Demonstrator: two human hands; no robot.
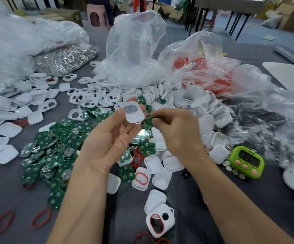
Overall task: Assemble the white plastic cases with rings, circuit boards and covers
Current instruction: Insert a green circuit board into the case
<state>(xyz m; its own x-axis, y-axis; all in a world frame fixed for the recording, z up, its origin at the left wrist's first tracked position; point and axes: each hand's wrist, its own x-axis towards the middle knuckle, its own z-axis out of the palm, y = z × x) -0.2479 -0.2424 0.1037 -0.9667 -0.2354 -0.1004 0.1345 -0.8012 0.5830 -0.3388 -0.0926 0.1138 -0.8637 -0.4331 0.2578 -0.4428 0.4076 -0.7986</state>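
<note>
Both bare forearms (82, 199) are reaching up from the bottom edge, held close together. The left hand (111, 138) is facing palm up, its thumb and fingertips gripping a white case (133, 112). The right hand (176, 132), knuckles up, is pinching a green circuit board (148, 119) just beside it.

Your place: assembly workshop, with grey table (10, 191) heaped in white plastic cases (35, 117), green circuit boards (70, 138), clear plastic bags (133, 50); brown cardboard cartons (65, 14) behind.
</note>
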